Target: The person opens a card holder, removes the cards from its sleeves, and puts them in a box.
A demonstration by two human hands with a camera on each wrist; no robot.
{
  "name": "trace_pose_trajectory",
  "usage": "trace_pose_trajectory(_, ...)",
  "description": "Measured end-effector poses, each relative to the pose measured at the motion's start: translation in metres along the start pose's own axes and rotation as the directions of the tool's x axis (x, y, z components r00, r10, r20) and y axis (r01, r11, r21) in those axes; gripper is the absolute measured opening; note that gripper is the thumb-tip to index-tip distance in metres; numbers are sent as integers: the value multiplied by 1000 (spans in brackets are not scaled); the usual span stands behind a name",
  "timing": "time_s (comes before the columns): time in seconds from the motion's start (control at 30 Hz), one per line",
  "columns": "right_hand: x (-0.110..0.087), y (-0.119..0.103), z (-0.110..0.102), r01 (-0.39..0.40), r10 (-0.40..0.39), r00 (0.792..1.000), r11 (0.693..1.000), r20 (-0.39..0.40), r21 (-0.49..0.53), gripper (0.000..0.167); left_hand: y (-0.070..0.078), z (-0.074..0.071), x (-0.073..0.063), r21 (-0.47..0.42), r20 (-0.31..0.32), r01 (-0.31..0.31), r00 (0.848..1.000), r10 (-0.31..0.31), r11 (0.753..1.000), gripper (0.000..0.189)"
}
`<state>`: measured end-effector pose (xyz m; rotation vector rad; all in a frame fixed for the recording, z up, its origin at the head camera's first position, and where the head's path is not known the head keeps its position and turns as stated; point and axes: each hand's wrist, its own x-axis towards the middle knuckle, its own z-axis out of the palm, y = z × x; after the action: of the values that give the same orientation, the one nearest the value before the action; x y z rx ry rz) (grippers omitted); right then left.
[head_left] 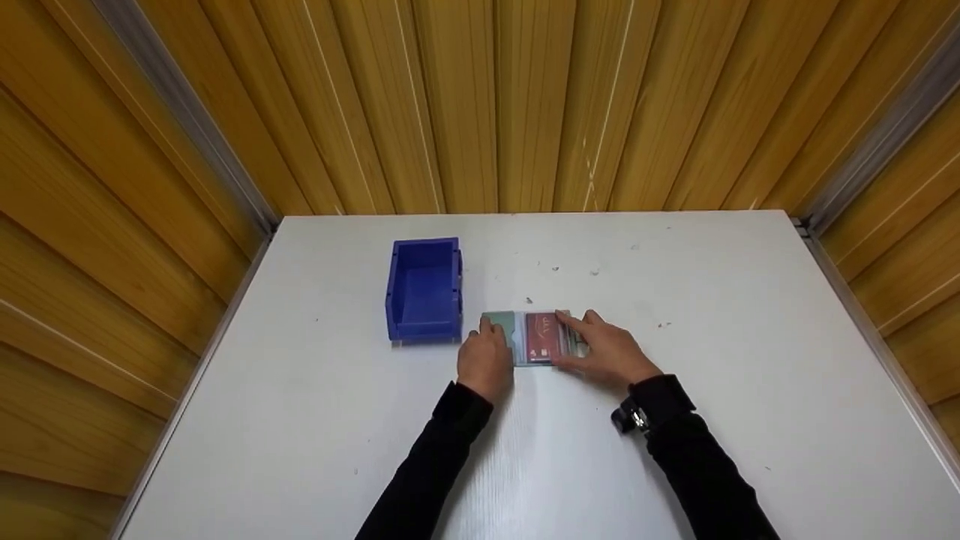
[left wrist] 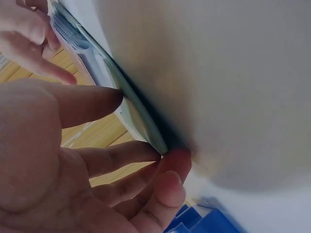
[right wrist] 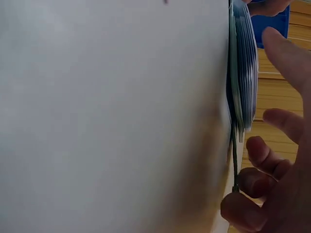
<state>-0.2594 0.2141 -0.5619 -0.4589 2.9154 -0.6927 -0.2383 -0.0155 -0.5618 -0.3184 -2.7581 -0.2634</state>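
Note:
A card holder (head_left: 520, 337) lies spread out on the white table, with a light green cover and a stack of clear sleeves. A red card (head_left: 541, 336) shows in its top sleeve. The left hand (head_left: 486, 361) grips the holder's left end; in the left wrist view its thumb (left wrist: 95, 104) lies against the cover and the other fingers meet at the cover's edge. At the opposite end, the right hand (head_left: 609, 352) holds the outer edge between its lower fingers (right wrist: 255, 182), while the right thumb (right wrist: 286, 56) reaches toward the layered sleeves (right wrist: 247, 68).
Just beyond the left hand stands a blue plastic bin (head_left: 425, 291). Wood-patterned panels (head_left: 525, 105) rise behind the table (head_left: 720, 300) and at both sides. A dark device (head_left: 632, 416) is strapped at the right wrist.

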Motion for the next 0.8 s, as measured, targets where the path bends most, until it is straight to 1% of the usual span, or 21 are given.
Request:
trace_pose_trajectory(0.07, 1, 2, 0, -6, 6, 1000, 1000, 25, 11, 89, 1, 0, 0, 5, 9, 0, 1000, 0, 1000, 22)
trace_pose_trajectory(0.17, 2, 5, -1, -18, 16, 999, 999, 40, 43, 89, 1, -2, 1, 19, 33, 9, 999, -9, 1000, 22)
trace_pose_trajectory(0.23, 3, 5, -1, -26, 24, 999, 998, 43, 65, 90, 2, -3, 2, 59, 43, 11, 999, -14, 998, 22)
trace_pose_trajectory(0.3, 5, 5, -1, -34, 30, 998, 996, 46, 80, 90, 3, -3, 3, 96, 33, 16, 999, -19, 995, 22)
trace_pose_trajectory(0.33, 5, 5, -2, -34, 30, 999, 996, 45, 84, 90, 4, -2, 4, 98, 23, 14, 1000, -16, 995, 21)
trace_pose_trajectory(0.37, 6, 5, -1, -34, 30, 999, 996, 42, 86, 90, 5, -1, 6, 87, 14, 9, 1000, -10, 996, 18)
trace_pose_trajectory(0.4, 6, 5, -1, -33, 30, 999, 996, 37, 88, 89, 6, 0, 7, 55, 14, 6, 1000, -7, 998, 17)
trace_pose_trajectory(0.47, 6, 6, -1, -31, 29, 999, 996, 25, 88, 88, 10, 3, 11, -77, 41, 9, 999, -6, 997, 16)
trace_pose_trajectory(0.5, 6, 7, -1, -25, 24, 1000, 996, 18, 88, 88, 11, 4, 14, -163, 67, 21, 998, -11, 986, 16)
trace_pose_trajectory(0.53, 6, 7, 0, -21, 21, 1000, 996, 10, 90, 88, 13, 5, 16, -243, 107, 48, 994, -22, 969, 16)
trace_pose_trajectory(0.57, 6, 8, 0, -19, 19, 1000, 995, 4, 94, 87, 14, 6, 18, -313, 154, 88, 987, -41, 946, 14)
trace_pose_trajectory(0.6, 6, 8, 0, -15, 15, 1000, 995, 0, 98, 87, 15, 7, 21, -377, 197, 138, 978, -66, 916, 12)
trace_pose_trajectory(0.63, 6, 8, 1, -11, 11, 1000, 995, -2, 99, 87, 15, 7, 23, -425, 242, 191, 966, -91, 885, 11)
trace_pose_trajectory(0.7, 6, 8, 1, -3, 3, 1000, 994, -3, 106, 87, 16, 8, 29, -485, 315, 286, 939, -140, 827, 11)
trace_pose_trajectory(0.73, 6, 8, 1, -3, 3, 1000, 994, -4, 108, 87, 16, 9, 31, -500, 349, 326, 924, -158, 802, 14)
trace_pose_trajectory(0.77, 5, 8, 1, -3, 4, 1000, 994, -3, 108, 87, 15, 9, 33, -506, 376, 356, 911, -171, 786, 16)
trace_pose_trajectory(0.8, 5, 9, 1, -2, 2, 1000, 994, -3, 107, 87, 15, 9, 36, -506, 399, 378, 899, -177, 775, 19)
